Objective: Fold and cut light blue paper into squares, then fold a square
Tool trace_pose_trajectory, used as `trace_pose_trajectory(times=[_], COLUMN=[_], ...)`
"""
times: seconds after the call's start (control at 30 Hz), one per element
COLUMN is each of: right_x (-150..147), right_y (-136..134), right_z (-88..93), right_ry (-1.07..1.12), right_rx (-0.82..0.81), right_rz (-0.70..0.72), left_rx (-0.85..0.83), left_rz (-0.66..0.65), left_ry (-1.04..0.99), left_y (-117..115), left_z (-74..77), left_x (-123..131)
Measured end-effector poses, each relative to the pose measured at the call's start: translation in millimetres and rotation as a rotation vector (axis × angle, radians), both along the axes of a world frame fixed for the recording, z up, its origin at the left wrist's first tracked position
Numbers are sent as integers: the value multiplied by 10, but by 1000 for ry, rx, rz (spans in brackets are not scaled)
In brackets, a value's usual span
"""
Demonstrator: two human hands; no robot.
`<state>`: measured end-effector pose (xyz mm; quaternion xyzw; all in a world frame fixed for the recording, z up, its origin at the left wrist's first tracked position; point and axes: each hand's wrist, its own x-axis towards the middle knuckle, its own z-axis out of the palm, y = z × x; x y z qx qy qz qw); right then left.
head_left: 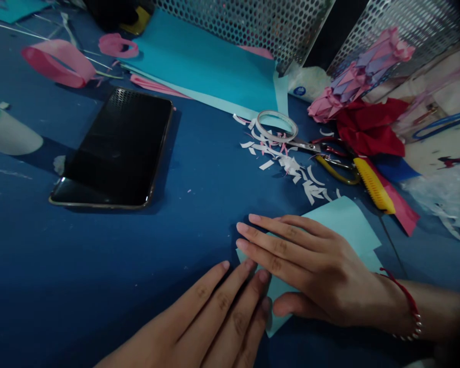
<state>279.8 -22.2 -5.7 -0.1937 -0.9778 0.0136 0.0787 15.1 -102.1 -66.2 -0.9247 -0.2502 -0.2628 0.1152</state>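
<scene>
A light blue sheet of paper, with folded layers, lies on the blue tabletop. Across it rests my right hand, its fingers stretched out and flat, the thumb set apart on the paper's lower part. A red bracelet with silver beads circles that wrist. My left hand comes in from the bottom with its fingers extended, the fingertips touching the paper's left edge close to the right hand's fingers. The paper's middle is hidden under the right hand.
A phone lies at left, near a white bottle. Pink ribbon rolls and teal paper sheets are behind. Paper scraps, a tape roll, scissors, a yellow-handled tool and folded pink-purple paper crowd the right.
</scene>
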Motion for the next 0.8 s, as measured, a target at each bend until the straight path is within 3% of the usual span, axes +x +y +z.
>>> trace_pose_trajectory(times=[0.53,0.8], right_x=[12,1], right_y=[0,-3], right_z=[1,34], right_ry=[7,-57], right_rx=[-2,87], right_rz=[10,21], left_rx=[1,-5], left_rz=[2,0], left_ry=[7,9], left_y=[-4,-39], left_z=[45,22], left_x=[-3,-40])
